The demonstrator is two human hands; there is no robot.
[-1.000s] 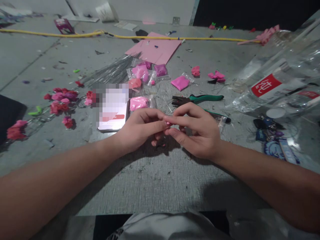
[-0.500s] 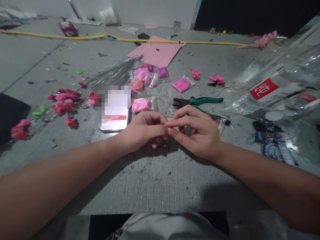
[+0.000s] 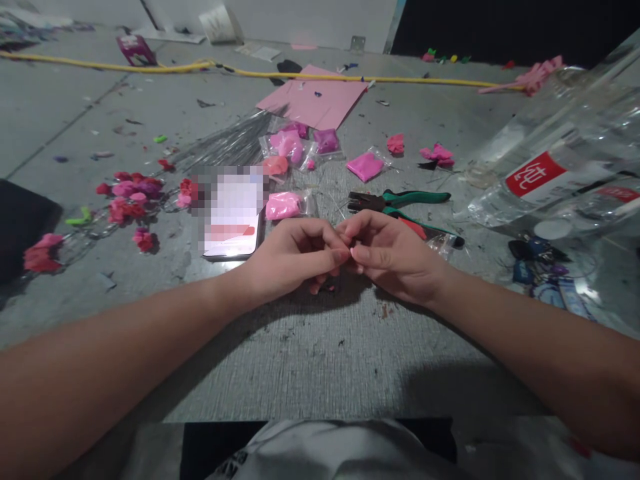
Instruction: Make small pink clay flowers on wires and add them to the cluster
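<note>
My left hand [image 3: 293, 257] and my right hand [image 3: 395, 257] meet fingertip to fingertip over the grey mat [image 3: 310, 360], both curled shut. In the earlier frames a small pink piece shows pinched between them; now the fingers hide it. Just behind my left hand lies a phone [image 3: 231, 217] with a blurred screen and a bag of pink clay [image 3: 283, 205]. Green-handled pliers [image 3: 400, 200] lie right behind my right hand.
Small pink and red clay flowers [image 3: 127, 200] are scattered at the left. More clay bags [image 3: 300, 143], a pink lump [image 3: 366, 165] and a pink sheet [image 3: 315, 100] sit further back. Clear plastic bottles [image 3: 555, 160] lie at the right, keys [image 3: 537, 257] below them. A yellow cord [image 3: 150, 67] crosses the back.
My right fingers have curled in tighter against my left fingertips, and the small pink piece seen between them earlier is now hidden. The hands stayed in the same spot.
</note>
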